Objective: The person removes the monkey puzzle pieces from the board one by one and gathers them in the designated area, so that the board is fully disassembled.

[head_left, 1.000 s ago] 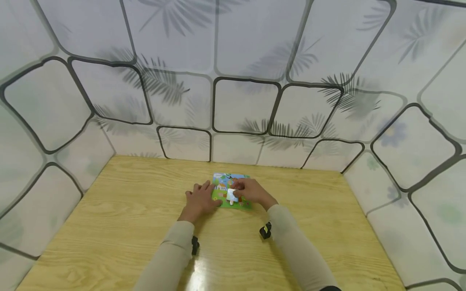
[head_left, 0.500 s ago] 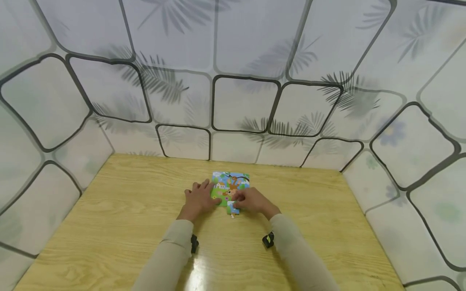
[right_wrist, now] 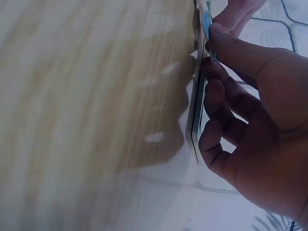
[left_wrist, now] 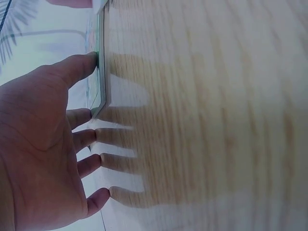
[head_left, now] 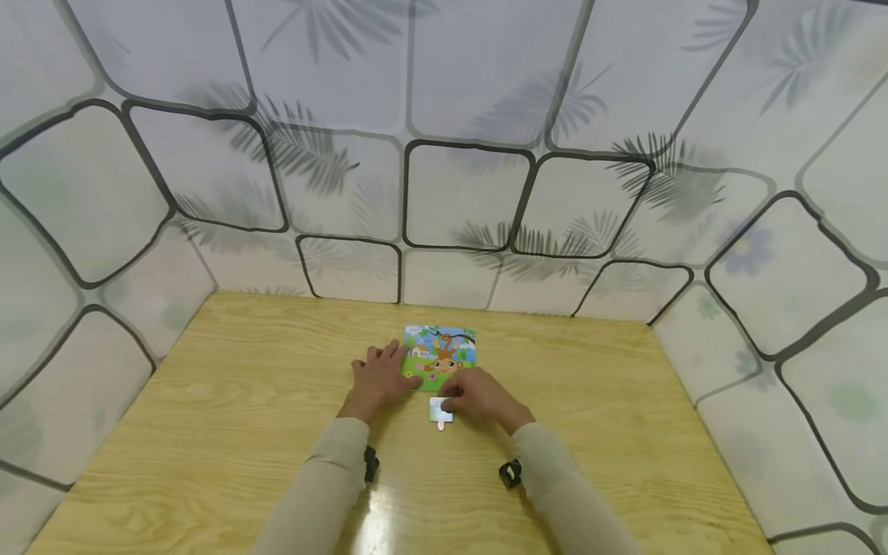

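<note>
Just ahead of both hands lies the puzzle board (head_left: 440, 357); the left hand (head_left: 378, 378) rests flat, fingers straight, against its left edge. Nearer the person, under the right hand (head_left: 482, 397), sits a loose puzzle piece (head_left: 440, 413). At the left wrist, the thumb (left_wrist: 72, 67) touches the board's edge (left_wrist: 100, 77). At the right wrist, fingertips (right_wrist: 214, 67) pinch the piece (right_wrist: 206, 21).

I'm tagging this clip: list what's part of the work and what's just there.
In use:
left hand resting on the puzzle board's edge
puzzle board
right hand pinching a loose puzzle piece

Just there:
wooden table
patterned backdrop
</note>
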`<act>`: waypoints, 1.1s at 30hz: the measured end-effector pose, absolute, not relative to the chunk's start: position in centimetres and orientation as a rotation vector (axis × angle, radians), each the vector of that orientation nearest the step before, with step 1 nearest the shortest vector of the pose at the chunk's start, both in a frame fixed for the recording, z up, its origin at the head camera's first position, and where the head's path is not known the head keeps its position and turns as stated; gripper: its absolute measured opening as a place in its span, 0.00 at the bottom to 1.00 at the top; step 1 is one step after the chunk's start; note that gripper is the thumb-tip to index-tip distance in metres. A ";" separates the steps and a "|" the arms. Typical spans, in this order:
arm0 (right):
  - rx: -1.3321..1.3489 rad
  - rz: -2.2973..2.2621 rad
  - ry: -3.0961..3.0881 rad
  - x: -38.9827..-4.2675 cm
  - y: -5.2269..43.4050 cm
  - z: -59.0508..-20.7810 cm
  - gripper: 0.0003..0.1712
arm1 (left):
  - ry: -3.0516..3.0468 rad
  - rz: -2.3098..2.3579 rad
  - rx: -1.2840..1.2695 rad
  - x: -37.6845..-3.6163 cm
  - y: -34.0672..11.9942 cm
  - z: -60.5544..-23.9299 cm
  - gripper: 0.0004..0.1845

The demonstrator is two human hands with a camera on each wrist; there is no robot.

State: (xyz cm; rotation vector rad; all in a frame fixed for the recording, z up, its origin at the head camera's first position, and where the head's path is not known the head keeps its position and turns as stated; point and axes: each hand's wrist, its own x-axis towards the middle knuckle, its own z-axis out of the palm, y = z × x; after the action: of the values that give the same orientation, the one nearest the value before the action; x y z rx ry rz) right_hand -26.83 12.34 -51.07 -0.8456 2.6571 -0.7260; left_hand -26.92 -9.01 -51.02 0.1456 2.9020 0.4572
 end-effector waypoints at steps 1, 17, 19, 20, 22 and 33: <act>-0.876 -0.706 2.661 -26.8 12.3 -51.1 0.10 | 2.902 0.456 0.146 -26.9 -9.0 -51.0 0.42; -0.866 -0.719 2.753 -27.5 12.0 -50.6 0.08 | 2.894 0.456 0.134 -27.0 -9.1 -51.1 0.42; -0.837 -0.721 2.789 -28.3 11.8 -50.6 0.08 | 2.895 0.460 0.133 -27.0 -9.1 -51.1 0.42; -0.823 -0.723 2.806 -28.7 11.7 -50.6 0.08 | 2.895 0.462 0.133 -27.0 -9.1 -51.1 0.42; -0.801 -0.740 2.836 -29.6 11.5 -50.9 0.08 | 2.891 0.464 0.130 -27.0 -9.1 -51.0 0.42; -0.761 -0.704 2.884 -32.2 10.7 -51.4 0.14 | 2.874 0.448 0.124 -27.0 -9.1 -51.1 0.42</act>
State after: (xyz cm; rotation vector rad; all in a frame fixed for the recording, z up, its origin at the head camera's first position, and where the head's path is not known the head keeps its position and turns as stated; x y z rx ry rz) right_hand -32.24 10.66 -51.40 -0.7612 2.8842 -0.7037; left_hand -27.02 -9.10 -51.08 0.1242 2.8743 0.4483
